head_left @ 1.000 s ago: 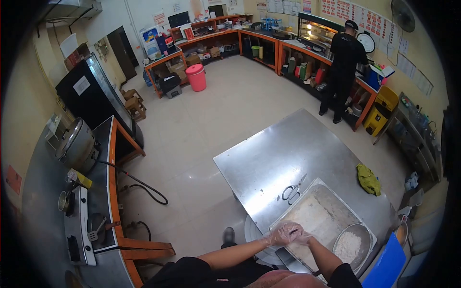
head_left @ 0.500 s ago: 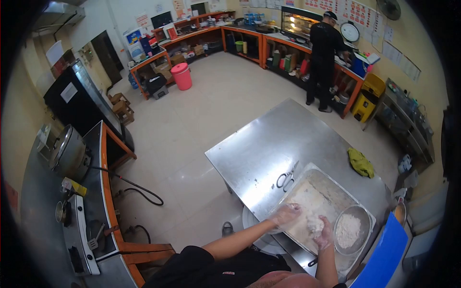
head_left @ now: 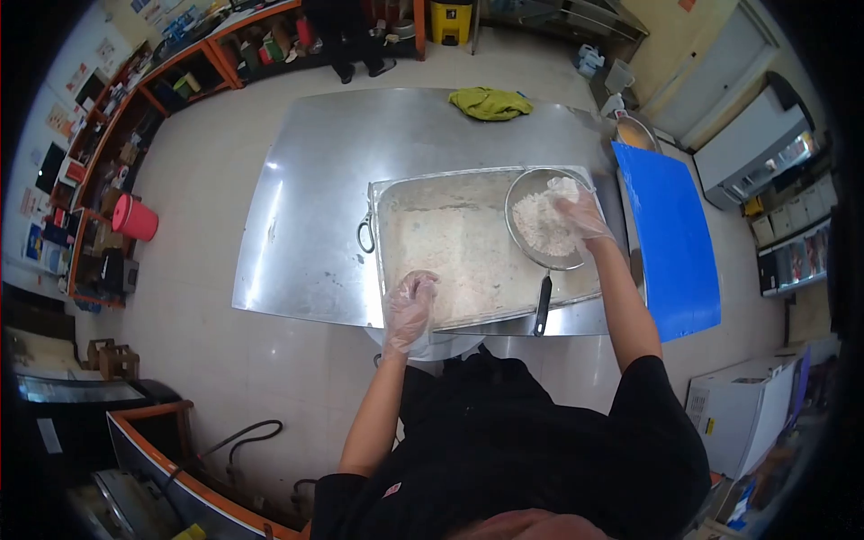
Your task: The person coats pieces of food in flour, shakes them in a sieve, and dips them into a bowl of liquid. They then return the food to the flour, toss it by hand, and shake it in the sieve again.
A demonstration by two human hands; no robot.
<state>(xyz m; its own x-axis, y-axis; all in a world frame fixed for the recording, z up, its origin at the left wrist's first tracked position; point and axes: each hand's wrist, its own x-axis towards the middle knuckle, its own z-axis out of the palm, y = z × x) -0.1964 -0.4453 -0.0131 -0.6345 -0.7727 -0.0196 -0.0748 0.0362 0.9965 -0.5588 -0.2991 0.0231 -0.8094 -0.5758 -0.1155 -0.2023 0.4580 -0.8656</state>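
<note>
A metal tray (head_left: 486, 175) with a layer of flour (head_left: 459, 243) lies on the steel table. At its right end rests a round strainer (head_left: 515, 236) with a black handle, holding a heap of floury stuff (head_left: 543, 225). My right hand (head_left: 583, 216), in a clear plastic glove, is over the strainer's right side. Its fingers are closed around a flour-coated lump (head_left: 564, 189) whose kind I cannot make out. My left hand (head_left: 410, 310), also gloved, hovers at the tray's near left corner with its fingers curled; whatever may be inside them is hidden.
Scissors (head_left: 365, 234) lie against the tray's left side, partly covered by it. A yellow-green cloth (head_left: 490, 103) sits at the table's far edge. To the right stand a blue panel (head_left: 670, 238) and a bowl of orange stuff (head_left: 633, 135). Another person's legs (head_left: 346, 36) show beyond the table.
My view has swung right and down toward the table. My right hand has gone from the floury tray to the strainer with the lump. My left hand has moved away toward the tray's near left corner.
</note>
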